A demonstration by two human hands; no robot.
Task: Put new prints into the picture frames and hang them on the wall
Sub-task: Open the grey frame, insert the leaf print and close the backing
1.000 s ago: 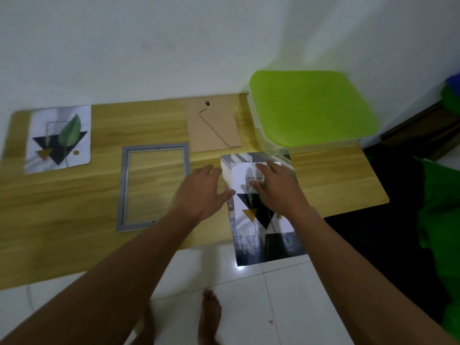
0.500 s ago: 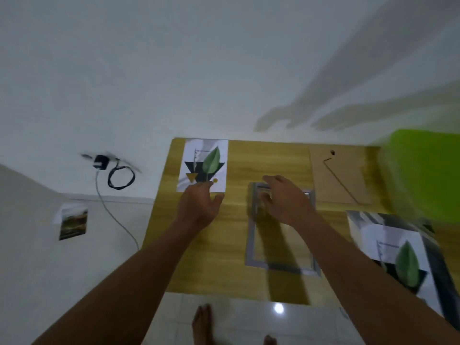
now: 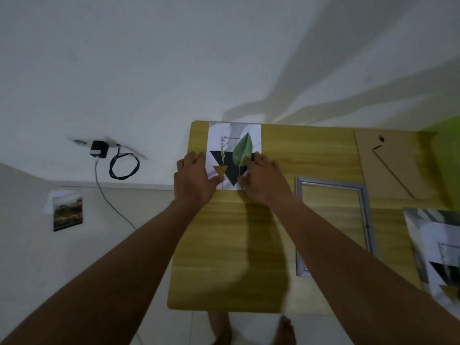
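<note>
A leaf print (image 3: 235, 140) with black triangles lies flat at the far left corner of the wooden table (image 3: 224, 257). My left hand (image 3: 194, 180) rests on its lower left edge, thumb on the paper. My right hand (image 3: 263, 183) lies on its lower right part with the fingers spread over the print. To the right lies an empty grey picture frame (image 3: 298, 220). Behind the frame is its brown backing board (image 3: 398, 165). A second, larger print (image 3: 438, 245) lies at the right edge of view.
A green-lidded box (image 3: 448, 150) sits at the far right against the white wall. A black charger (image 3: 99, 150) with a looped cable (image 3: 124, 166) hangs left of the table. A small photo (image 3: 67, 212) lies further left. My bare feet (image 3: 286, 329) stand by the table's front edge.
Both hands moved left from the large print, past the grey frame, onto the small leaf print. My view swung left with them.
</note>
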